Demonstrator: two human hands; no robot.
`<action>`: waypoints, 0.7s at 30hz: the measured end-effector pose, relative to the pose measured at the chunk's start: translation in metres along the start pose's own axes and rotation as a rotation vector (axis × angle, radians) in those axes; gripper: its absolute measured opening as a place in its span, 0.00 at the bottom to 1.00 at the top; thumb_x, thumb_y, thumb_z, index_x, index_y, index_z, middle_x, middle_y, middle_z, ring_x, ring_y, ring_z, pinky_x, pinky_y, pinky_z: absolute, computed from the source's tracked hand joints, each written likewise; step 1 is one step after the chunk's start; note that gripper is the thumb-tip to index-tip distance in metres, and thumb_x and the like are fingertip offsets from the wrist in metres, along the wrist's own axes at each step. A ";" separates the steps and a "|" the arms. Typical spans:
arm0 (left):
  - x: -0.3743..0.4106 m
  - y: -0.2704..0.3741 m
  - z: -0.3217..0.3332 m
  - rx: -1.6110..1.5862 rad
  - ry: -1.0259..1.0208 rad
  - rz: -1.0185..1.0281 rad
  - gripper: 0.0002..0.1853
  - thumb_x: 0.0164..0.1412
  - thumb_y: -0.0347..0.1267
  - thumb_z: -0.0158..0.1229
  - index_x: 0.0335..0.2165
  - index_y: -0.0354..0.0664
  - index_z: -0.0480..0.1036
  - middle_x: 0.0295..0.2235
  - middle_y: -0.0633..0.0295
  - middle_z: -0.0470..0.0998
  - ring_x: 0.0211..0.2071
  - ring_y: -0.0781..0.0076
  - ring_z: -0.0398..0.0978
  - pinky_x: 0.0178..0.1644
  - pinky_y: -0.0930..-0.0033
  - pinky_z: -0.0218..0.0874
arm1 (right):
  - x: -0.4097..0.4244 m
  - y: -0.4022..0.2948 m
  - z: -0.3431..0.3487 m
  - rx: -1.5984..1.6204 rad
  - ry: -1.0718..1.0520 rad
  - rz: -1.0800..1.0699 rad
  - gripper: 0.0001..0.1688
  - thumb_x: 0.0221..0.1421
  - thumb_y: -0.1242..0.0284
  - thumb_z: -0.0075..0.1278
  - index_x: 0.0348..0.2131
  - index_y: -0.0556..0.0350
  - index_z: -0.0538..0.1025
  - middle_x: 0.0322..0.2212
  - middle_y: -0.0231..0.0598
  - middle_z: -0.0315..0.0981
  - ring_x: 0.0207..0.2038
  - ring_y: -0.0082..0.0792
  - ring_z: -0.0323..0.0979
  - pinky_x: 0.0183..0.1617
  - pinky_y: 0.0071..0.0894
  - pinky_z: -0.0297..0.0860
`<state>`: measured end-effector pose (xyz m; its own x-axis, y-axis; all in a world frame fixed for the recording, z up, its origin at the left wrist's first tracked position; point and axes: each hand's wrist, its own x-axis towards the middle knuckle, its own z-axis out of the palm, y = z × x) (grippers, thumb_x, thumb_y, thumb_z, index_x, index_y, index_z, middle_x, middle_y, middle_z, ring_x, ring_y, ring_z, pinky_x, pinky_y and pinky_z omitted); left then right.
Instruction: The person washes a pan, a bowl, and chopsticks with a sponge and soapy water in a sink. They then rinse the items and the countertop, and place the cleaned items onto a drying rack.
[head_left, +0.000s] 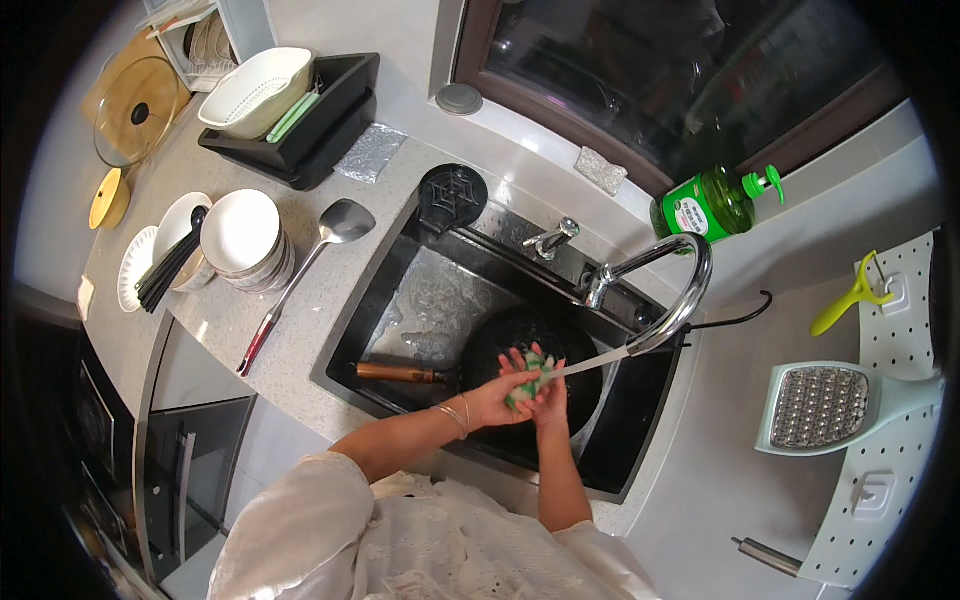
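Observation:
Both my hands are together over a dark frying pan (480, 345) lying in the black kitchen sink (351, 330). A green and white cleaning cloth or scrubber (531, 379) is held between my left hand (504, 399) and my right hand (553, 396). Water runs onto it from the curved chrome faucet (694, 289). My left wrist wears a bangle. The pan's wooden handle (395, 373) points left across the sink. How the fingers share the cloth is partly hidden.
Left of the sink lie a metal spatula (304, 262), stacked white bowls (241, 231) and black chopsticks (169, 262). A white colander (259, 90) sits on a black bin (330, 112) behind. A green soap bottle (701, 206) stands on the ledge; a grater (821, 409) hangs at right.

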<state>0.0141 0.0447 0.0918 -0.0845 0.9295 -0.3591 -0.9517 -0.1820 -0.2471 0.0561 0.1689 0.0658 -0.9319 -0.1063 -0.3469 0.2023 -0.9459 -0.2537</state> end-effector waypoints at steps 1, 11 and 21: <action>0.000 -0.003 -0.003 -0.130 -0.061 -0.052 0.15 0.56 0.39 0.49 0.34 0.38 0.63 0.26 0.59 0.66 0.17 0.79 0.60 0.16 0.86 0.52 | 0.003 0.011 0.013 0.091 -0.071 -0.007 0.32 0.54 0.49 0.33 0.53 0.44 0.57 0.50 0.52 0.53 0.52 0.47 0.54 0.53 0.52 0.53; 0.026 0.004 -0.019 0.432 0.236 0.069 0.06 0.49 0.27 0.52 0.27 0.39 0.63 0.18 0.62 0.65 0.14 0.78 0.61 0.13 0.83 0.50 | 0.028 -0.024 0.022 -0.782 0.239 0.079 0.19 0.52 0.75 0.45 0.46 0.48 0.67 0.19 0.29 0.63 0.21 0.20 0.62 0.27 0.18 0.63; 0.074 0.000 -0.076 1.331 0.645 0.747 0.12 0.48 0.35 0.57 0.28 0.41 0.64 0.19 0.61 0.66 0.14 0.77 0.63 0.12 0.78 0.49 | 0.035 -0.014 -0.005 -0.841 0.467 -0.043 0.17 0.53 0.73 0.45 0.45 0.50 0.65 0.27 0.36 0.66 0.30 0.30 0.68 0.33 0.29 0.67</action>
<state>0.0308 0.0889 -0.0032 -0.8040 0.4298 -0.4109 -0.3580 0.2018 0.9116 0.0219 0.1796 0.0521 -0.7665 0.2281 -0.6003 0.4893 -0.3980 -0.7760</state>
